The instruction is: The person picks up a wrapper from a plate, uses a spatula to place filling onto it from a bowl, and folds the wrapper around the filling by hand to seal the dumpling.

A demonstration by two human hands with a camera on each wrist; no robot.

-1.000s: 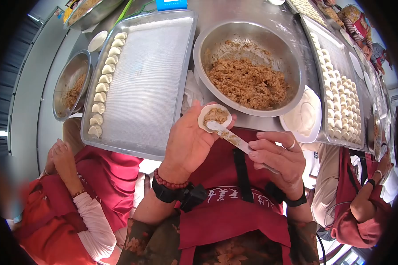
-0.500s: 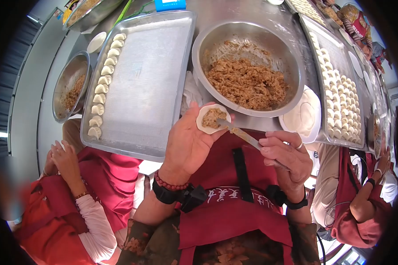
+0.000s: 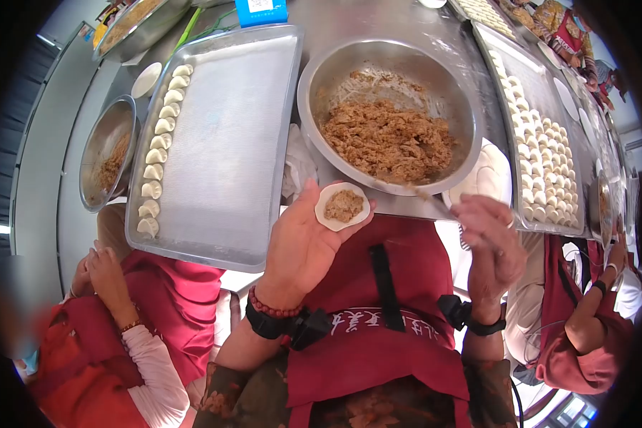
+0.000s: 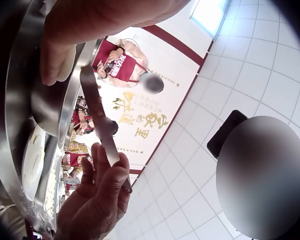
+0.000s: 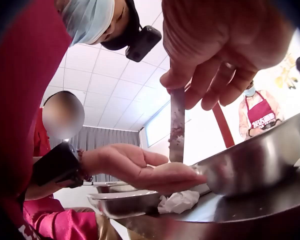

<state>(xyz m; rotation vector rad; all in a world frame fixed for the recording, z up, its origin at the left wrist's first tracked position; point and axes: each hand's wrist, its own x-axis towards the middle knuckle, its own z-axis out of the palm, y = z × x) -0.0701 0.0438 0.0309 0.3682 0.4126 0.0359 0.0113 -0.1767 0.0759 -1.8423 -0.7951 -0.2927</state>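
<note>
My left hand (image 3: 299, 239) is palm up in the head view, carrying a round dumpling wrapper (image 3: 341, 223) on its flat fingers. A mound of brown filling (image 3: 344, 205) sits in the wrapper's middle. To the right, my right hand (image 3: 488, 239), blurred there, grips a flat metal spatula (image 5: 177, 122) smeared with filling. Its blade points down beside the left fingers in the right wrist view. Just beyond the hands stands a large steel bowl (image 3: 308, 107) of minced filling (image 3: 392, 143). A stack of wrappers (image 3: 483, 175) lies at the bowl's right.
A metal tray (image 3: 221, 157) on the left bears a row of folded dumplings (image 3: 162, 125). Another tray (image 3: 510, 57) of dumplings is at right. A smaller bowl (image 3: 128, 118) and crumpled white paper (image 3: 299, 167) are nearby. People in red aprons sit on both sides.
The spatula has left the wrapper, and my right hand has moved right and away with it. The filling stays on the wrapper in my left hand. The head view has shifted slightly.
</note>
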